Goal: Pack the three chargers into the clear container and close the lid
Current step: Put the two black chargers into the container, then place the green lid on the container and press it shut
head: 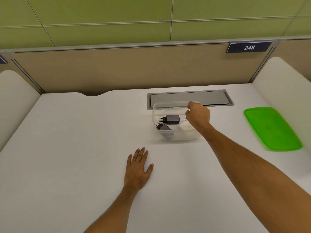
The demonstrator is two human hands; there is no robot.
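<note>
Looking down from the head camera at a white desk [75, 132]. A clear container [175, 121] sits near the back, open, holding two black chargers [172, 119] and a white charger [186, 126] partly hidden by the right hand [198, 116]. That hand hovers over the container, fingers loosely curled; whether it grips anything cannot be told. The left hand [137, 169] lies flat and spread on the desk. The green lid [271, 128] rests well apart, to the right. Packing seems finished; next, probably fetching the lid and pressing it on.
</note>
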